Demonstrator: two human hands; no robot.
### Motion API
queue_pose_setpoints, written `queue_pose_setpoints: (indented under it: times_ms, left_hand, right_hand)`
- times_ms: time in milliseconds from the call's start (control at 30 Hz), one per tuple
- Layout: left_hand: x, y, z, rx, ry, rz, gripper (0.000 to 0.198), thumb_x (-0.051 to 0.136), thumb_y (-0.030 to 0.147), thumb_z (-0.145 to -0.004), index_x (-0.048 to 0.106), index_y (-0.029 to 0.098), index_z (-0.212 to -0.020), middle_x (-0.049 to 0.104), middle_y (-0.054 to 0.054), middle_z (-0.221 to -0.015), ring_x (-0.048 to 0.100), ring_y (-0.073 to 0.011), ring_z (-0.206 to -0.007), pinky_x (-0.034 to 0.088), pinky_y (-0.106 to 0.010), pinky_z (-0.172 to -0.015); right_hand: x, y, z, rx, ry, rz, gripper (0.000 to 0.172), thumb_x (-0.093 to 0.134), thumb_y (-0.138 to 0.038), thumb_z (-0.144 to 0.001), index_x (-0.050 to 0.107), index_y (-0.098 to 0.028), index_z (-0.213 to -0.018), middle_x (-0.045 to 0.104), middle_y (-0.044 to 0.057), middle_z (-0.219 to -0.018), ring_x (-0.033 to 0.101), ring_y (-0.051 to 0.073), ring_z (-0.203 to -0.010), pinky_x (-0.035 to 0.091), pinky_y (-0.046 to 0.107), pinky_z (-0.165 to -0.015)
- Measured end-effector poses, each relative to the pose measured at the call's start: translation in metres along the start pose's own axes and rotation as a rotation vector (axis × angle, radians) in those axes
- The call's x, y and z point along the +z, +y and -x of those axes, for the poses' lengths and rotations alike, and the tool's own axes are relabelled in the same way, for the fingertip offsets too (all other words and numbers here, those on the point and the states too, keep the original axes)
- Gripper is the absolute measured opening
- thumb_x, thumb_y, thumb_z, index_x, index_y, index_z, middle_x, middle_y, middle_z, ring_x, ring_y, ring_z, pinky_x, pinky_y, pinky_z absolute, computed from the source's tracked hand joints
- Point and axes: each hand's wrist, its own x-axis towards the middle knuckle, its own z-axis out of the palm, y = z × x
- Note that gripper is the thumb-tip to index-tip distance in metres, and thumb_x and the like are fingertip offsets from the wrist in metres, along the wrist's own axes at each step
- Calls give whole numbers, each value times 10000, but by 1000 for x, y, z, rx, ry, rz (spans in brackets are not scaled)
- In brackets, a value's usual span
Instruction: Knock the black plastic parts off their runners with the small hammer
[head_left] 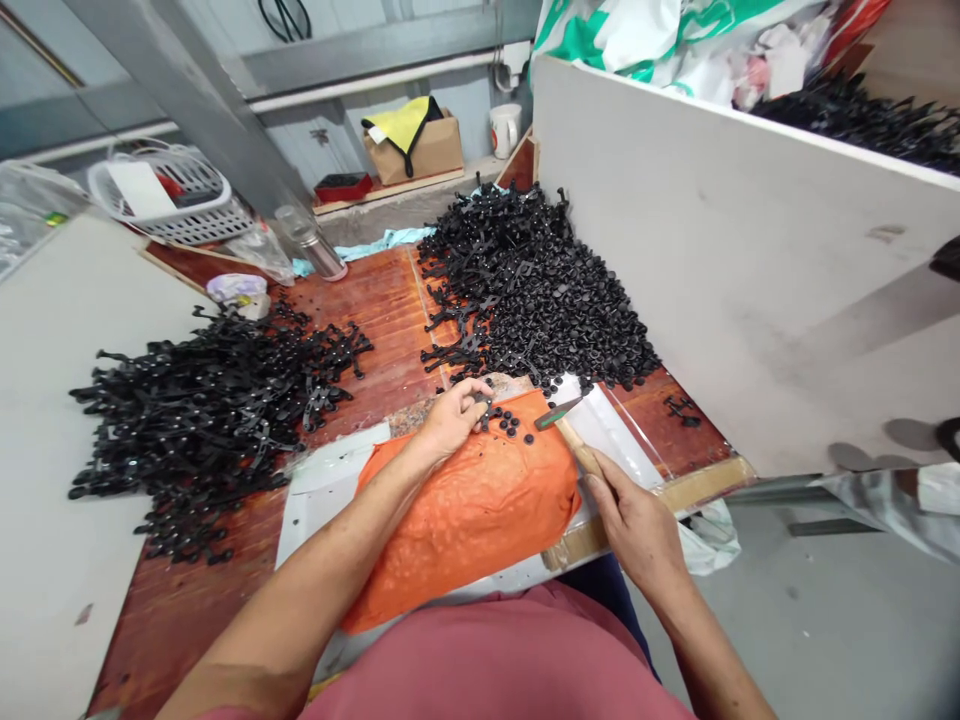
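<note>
My left hand pinches a small black plastic piece at the far edge of an orange cloth. A few loose black caps lie on the cloth just right of that hand. My right hand grips the wooden handle of a small knife, whose blade points up-left toward the caps. A heap of black round parts lies beyond the cloth. To the left is a second heap of black plastic sprue frames.
The work surface is reddish wood. A tall white board walls off the right side. A white board lies at the left. A white basket, a metal flask, a cardboard box and a mug stand at the back.
</note>
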Motion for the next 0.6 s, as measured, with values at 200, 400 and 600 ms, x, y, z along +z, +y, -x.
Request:
queue_pose_setpoints:
  times_ms: [200,400,600]
  left_hand:
    - [-2,-6,-5,23,23,-74,223,631,260,-784,627,173,-989,407,122,-465,425,-84,-426,281,-180,-478]
    - [-3,-11,-5,42,5,-54,234,626,299,-812,621,175,-1011,437,109,-489,409,-86,-434,262,-185,-470]
    - [-6,-15,-6,53,-32,-34,230,634,316,-842,627,175,-1024,453,94,-514,431,-89,-457,277,-184,-475]
  right_hand:
    - [-13,-16,-10,-158,57,76,457,427,-431,-1056,550,-329,-1484,786,43,-1144,774,268,-903,579,350,-717]
    - [-15,-47,-30,-337,120,185,497,412,-312,-1065,450,-300,-1560,775,53,-1033,744,204,-796,531,294,-663]
    - [-16,-57,-36,-366,121,296,518,404,-312,-1070,397,-306,-1587,754,42,-968,709,184,-710,487,287,-609]
